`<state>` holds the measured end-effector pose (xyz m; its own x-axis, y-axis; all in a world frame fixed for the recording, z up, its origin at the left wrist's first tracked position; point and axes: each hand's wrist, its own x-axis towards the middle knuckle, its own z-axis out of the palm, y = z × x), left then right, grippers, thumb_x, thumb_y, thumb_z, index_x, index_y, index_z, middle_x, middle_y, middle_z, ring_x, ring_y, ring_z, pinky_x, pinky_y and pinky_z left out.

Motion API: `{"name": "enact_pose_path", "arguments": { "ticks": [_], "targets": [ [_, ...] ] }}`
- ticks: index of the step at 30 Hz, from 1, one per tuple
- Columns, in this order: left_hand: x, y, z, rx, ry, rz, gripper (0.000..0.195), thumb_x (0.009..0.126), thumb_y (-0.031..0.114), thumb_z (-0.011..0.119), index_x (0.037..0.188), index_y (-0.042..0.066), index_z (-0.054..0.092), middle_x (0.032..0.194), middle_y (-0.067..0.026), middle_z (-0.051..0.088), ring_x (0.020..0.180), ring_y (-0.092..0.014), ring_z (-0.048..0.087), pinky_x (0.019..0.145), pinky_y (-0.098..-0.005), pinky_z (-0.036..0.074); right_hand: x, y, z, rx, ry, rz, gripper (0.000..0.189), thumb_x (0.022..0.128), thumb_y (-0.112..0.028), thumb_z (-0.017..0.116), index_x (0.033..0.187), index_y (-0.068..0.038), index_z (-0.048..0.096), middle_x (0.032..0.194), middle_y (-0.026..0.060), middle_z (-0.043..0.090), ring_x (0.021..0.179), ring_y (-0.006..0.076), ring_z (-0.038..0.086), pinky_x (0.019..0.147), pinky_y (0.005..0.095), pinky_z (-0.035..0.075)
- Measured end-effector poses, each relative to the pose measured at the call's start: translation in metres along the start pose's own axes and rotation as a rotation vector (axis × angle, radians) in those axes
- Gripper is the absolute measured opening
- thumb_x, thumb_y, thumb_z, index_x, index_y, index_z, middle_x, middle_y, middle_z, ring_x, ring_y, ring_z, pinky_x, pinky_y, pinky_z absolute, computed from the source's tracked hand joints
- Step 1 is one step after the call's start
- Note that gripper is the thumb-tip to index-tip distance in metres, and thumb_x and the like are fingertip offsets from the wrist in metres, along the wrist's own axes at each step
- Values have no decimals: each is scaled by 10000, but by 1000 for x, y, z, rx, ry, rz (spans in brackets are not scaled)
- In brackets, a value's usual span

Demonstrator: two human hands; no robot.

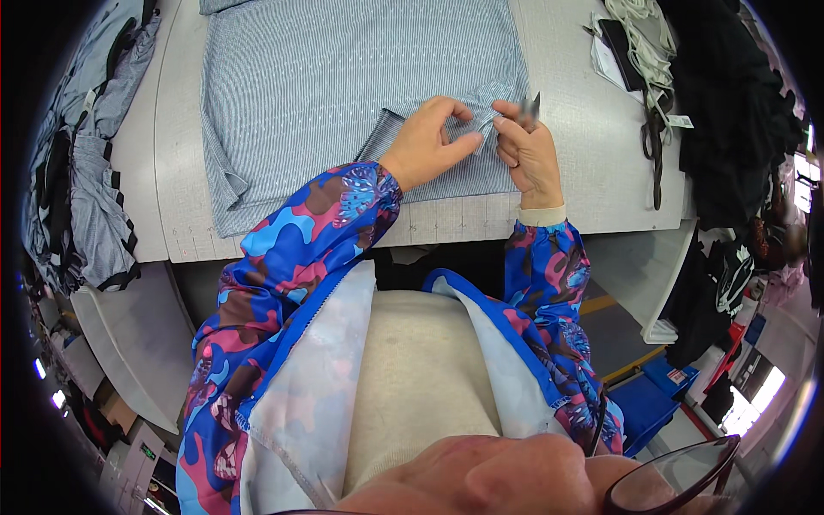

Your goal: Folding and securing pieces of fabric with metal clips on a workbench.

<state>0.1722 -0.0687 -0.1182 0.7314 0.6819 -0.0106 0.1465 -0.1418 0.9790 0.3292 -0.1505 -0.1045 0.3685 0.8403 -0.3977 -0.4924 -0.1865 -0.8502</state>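
Note:
A blue-grey, finely striped knit garment [347, 77] lies spread over the table before me, with its lower right part folded up. My left hand [434, 138] is over this fold, thumb and index finger apart and curved beside the raised cloth; whether the thumb tip touches it is hard to tell. Small metal thread snips [530, 111] are held in my right hand [533, 158], blades pointing away from me. That hand's thumb and index fingertip meet at the edge of the raised fabric. A dark overlocked seam edge [380, 132] shows by my left wrist.
The pale table [579, 167] has size marks along its front edge. Grey garments with black trim [96, 193] hang over its left side. At the right lie cream cords [644, 45], a dark phone-like object [621, 55] and black cloth [721, 116]. A blue bin [644, 399] stands below.

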Motion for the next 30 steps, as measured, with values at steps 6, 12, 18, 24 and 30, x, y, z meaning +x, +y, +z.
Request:
{"name": "enact_pose_path", "arguments": {
  "ticks": [6,12,18,24,30],
  "targets": [
    [5,7,-3,195,41,105,202,795,118,576,957,10,522,763,-37,525,518,-60,455,485,-200,383,0,-1,3,-47,-8,-6,255,774,-30,586,1014,42,539,594,-61,437,413,-2,316,357,166,232],
    [13,10,-15,-398,-122,-363,176,837,74,481,981,-27,496,694,-54,535,576,-88,541,503,-207,449,-3,-4,5,-189,54,-55,234,759,-57,605,984,1,580,619,-63,457,447,-5,323,377,166,245],
    [18,11,-15,-401,-153,-335,233,843,84,481,1055,-12,471,692,-8,498,573,-63,479,509,-191,400,-1,-1,9,-518,9,-249,224,739,-118,629,930,-2,610,665,-38,507,542,35,426,480,180,346],
    [20,10,-14,-359,-137,-302,252,818,66,513,1062,7,492,702,19,473,564,-37,431,502,-178,365,2,-5,12,-653,40,-184,215,726,-138,624,878,11,598,639,-24,508,581,45,450,527,193,367],
    [23,3,-21,-146,-151,-101,217,803,57,541,1020,52,552,703,27,464,569,-34,420,505,-171,360,8,-14,8,-340,-30,143,132,728,-117,611,797,-12,568,599,-32,461,435,17,350,373,183,260]
  ]
}}
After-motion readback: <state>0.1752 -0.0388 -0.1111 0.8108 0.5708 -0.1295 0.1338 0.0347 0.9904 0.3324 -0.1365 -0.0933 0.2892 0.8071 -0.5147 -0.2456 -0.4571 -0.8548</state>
